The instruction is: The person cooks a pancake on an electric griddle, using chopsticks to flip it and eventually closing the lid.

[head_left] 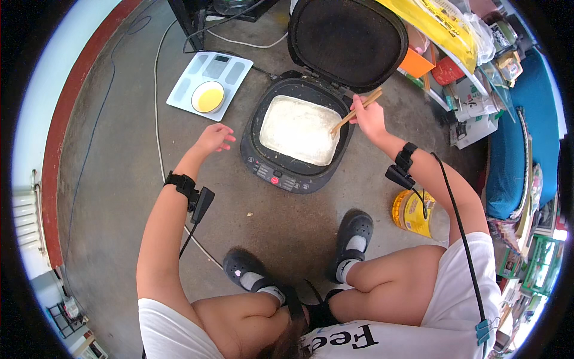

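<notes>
My right hand [368, 116] grips a pair of wooden chopsticks [356, 110]. Their tips touch the right edge of a pale, rounded-rectangular flatbread or dough sheet [299, 130]. That sheet lies on the dark lower plate of an electric griddle [256, 146], whose control panel faces me. Behind it, the griddle's black lid [347, 42] stands raised on its hinge. My left hand [214, 138] hangs in the air left of the griddle, fingers apart and holding nothing. Beyond it, a bowl of yellow liquid [209, 97] rests on a pale blue flat scale [184, 85].
An oil jug [415, 213] stands on the floor below my right forearm. Cables [158, 112] run along the concrete floor [121, 188] at left. A cluttered shelf [441, 98] and a blue cushioned seat [509, 179] border the right side. My shoes [354, 229] are near the griddle's front.
</notes>
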A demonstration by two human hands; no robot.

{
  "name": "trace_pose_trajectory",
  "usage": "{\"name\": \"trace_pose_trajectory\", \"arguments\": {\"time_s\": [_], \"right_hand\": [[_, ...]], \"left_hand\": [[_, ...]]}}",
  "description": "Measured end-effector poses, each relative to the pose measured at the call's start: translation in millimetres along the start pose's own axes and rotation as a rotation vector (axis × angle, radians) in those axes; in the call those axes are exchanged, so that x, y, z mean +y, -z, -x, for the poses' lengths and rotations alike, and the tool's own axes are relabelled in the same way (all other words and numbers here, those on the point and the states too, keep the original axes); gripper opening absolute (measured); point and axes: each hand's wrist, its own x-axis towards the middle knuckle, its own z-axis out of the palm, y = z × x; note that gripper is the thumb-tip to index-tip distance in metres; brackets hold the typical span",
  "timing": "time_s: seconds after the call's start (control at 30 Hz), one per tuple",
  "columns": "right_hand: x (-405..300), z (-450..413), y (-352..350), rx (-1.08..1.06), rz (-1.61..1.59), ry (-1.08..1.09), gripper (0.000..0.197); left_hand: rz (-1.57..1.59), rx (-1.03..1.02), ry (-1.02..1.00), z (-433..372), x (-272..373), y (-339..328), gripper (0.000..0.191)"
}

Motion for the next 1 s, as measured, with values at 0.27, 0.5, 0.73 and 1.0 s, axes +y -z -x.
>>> {"name": "trace_pose_trajectory", "arguments": {"time_s": [0.27, 0.5, 0.73, 1.0], "right_hand": [[-5, 1, 3, 0.034, -0.084, 0.009, 0.043], [7, -17, 19, 0.166, -0.166, -0.023, 0.041], [34, -13, 14, 0.243, -0.355, -0.217, 0.038], [53, -3, 12, 0.329, -0.625, -0.313, 0.036]], "left_hand": [[0.007, -0.007, 0.010, -2, -3, 0, 0.022], [0.007, -0.008, 0.032, 2, 5, 0, 0.023], [-0.049, -0.015, 0.032, 0, 7, -1, 0.026], [-0.034, -0.010, 0.004, -10, 8, -7, 0.023]]}}
